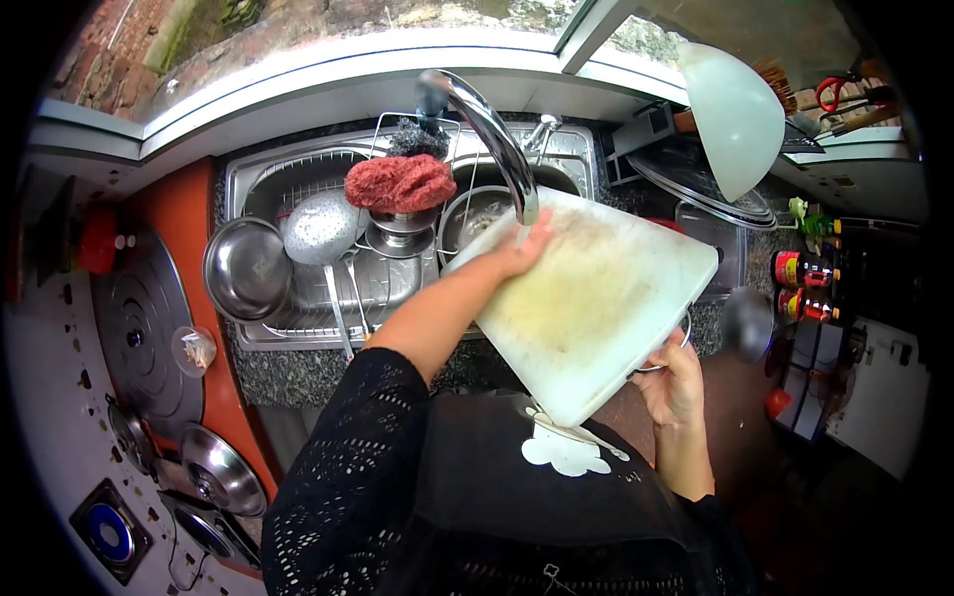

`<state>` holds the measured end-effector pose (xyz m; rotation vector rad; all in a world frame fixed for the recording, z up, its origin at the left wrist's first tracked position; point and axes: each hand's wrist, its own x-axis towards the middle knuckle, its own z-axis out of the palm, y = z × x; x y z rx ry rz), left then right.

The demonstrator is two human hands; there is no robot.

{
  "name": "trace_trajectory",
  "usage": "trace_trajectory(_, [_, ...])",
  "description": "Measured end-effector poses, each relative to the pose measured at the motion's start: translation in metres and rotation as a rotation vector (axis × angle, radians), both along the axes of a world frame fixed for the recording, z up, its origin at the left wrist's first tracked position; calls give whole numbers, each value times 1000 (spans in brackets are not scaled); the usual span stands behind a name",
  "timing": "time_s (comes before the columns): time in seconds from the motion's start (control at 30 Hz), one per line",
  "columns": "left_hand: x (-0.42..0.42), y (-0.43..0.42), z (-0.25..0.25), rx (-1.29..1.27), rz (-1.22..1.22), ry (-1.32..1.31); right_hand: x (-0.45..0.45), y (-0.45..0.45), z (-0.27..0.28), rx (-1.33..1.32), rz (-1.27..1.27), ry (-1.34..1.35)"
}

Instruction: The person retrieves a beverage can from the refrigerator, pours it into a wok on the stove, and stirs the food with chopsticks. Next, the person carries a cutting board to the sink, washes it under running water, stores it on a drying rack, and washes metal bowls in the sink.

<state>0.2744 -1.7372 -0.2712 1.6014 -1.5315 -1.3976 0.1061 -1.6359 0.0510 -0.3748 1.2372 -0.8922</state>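
Note:
A white cutting board [586, 298] with yellowish stains and scratches is held tilted over the right side of the sink, beneath the curved chrome faucet [494, 134]. My left hand [527, 250] lies against the board's upper left surface, right by the spout, its fingers stretched out. At the board's lower right edge, my right hand [674, 382] is closed around its handle; some fingers are hidden behind the board. Below the board's left edge, part of a metal pot [472, 214] shows in the basin.
A red cloth [399, 183] sits on a rack beside the faucet. In the left basin are a perforated skimmer [323, 228] and a steel bowl [247, 269]. A glass lid [701, 184] and a pale bowl [732, 119] stand at right, near sauce bottles [803, 268].

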Motion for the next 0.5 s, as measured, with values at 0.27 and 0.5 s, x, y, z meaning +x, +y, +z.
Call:
trace_trajectory(0.27, [50, -31, -10, 292, -2, 1, -14, 9, -2, -22, 68, 8])
trace_trajectory(0.5, [-31, -36, 94, 227, 44, -53, -2, 10, 8, -22, 64, 92])
